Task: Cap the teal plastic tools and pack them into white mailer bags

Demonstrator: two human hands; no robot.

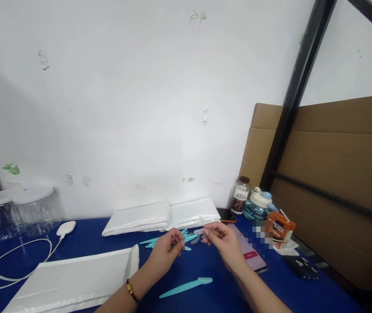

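Observation:
My left hand [169, 248] is closed, its fingertips pinching a turquoise eyebrow razor [191, 238] whose end points right. Facing it, my right hand [222, 243] pinches a small translucent blade cap [199, 231] between thumb and forefinger. The two hands are a short way apart. Behind and under my left hand lie several more turquoise razors [148, 241], partly hidden by it. Several loose translucent caps [195, 240] sit between the hands. A single turquoise razor [186, 288] lies by itself on the blue table nearer me.
White padded mailers [136, 217] lie along the wall, another mailer [75, 280] at front left. Clear tubs [37, 213] and a white charger [66, 228] with cable stand left. A phone [249, 252], brown-capped bottle [240, 195], blue jug [257, 206] and orange carton [280, 230] are right.

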